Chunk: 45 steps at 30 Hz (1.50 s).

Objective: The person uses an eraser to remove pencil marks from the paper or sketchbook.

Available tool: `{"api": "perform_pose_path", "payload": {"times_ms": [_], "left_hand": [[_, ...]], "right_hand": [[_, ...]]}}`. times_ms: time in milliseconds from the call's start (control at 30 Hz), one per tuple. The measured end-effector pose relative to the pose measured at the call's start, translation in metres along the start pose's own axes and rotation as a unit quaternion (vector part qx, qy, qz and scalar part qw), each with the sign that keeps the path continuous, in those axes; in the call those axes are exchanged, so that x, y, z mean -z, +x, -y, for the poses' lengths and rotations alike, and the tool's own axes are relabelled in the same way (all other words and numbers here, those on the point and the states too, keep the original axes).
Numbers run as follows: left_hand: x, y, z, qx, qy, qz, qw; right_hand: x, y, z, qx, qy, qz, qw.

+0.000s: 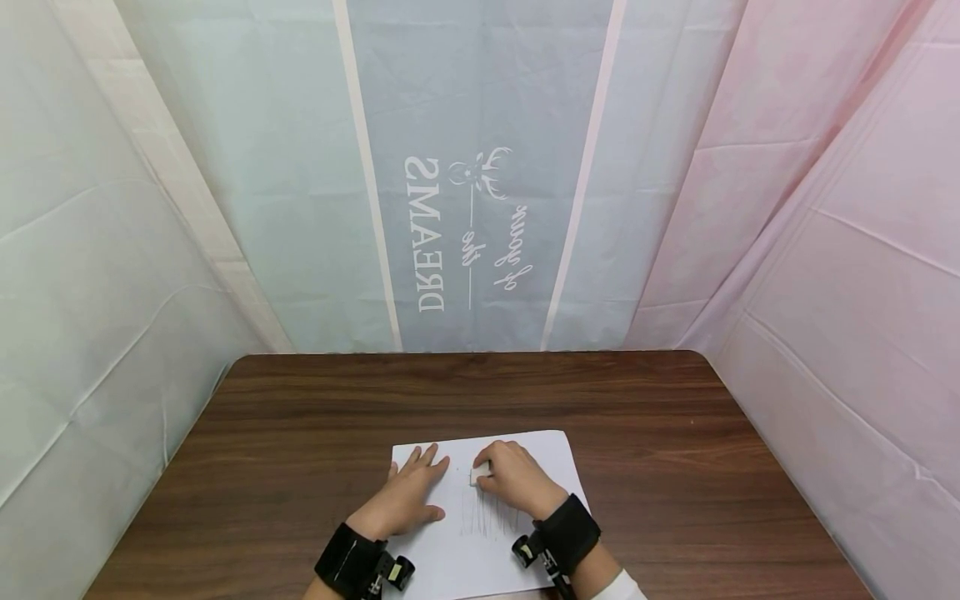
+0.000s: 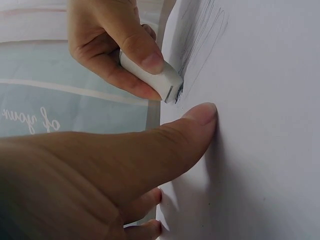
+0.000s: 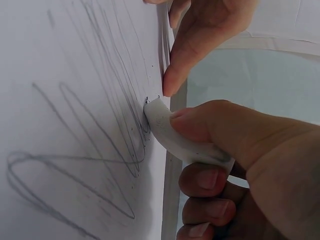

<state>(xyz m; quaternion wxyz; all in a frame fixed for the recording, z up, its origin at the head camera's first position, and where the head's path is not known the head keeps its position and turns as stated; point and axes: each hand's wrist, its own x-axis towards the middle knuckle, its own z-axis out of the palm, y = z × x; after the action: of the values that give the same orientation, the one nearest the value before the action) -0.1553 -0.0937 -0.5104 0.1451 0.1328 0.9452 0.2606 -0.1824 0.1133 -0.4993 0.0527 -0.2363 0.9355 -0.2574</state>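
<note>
A sheet of white paper [image 1: 457, 567] with grey pencil scribbles [image 3: 100, 100] lies at the front of the table. My right hand [image 1: 517, 477] pinches a white eraser [image 3: 185, 145] between thumb and curled fingers, its end touching the paper at the top of the scribbles. Dark smudges and small crumbs show beside that end of the eraser [image 2: 150, 75]. On the left part of the paper my left hand [image 1: 408, 496] rests with its fingers spread, the thumb [image 2: 190, 125] pointing toward the marks. It holds nothing.
The dark wood table [image 1: 300, 433] reaches back to a hanging fabric backdrop [image 1: 480, 100] with printed lettering. Pale cloth walls [image 1: 97, 250] stand at both sides. A tiny light speck [image 1: 692, 422] is on the table at the right. Each wrist wears a black band with a camera.
</note>
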Motion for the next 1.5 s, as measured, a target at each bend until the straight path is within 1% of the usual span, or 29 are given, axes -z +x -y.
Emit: {"api": "perform_pose_path", "payload": {"times_ms": [900, 1133, 1500], "left_hand": [[-0.0011, -0.0023, -0.0009, -0.002, 0.002, 0.002, 1.0000], [-0.0018, -0.0019, -0.0003, 0.000, -0.002, 0.003, 1.0000], [0.0021, -0.0001, -0.0010, 0.004, -0.002, 0.006, 1.0000]], "right_hand": [[0.0023, -0.0026, -0.0028, 0.002, 0.007, 0.003, 1.000], [0.0034, -0.0029, -0.0033, 0.008, 0.007, 0.003, 1.000], [0.0063, -0.0007, -0.0040, 0.008, 0.010, 0.005, 1.000]]}}
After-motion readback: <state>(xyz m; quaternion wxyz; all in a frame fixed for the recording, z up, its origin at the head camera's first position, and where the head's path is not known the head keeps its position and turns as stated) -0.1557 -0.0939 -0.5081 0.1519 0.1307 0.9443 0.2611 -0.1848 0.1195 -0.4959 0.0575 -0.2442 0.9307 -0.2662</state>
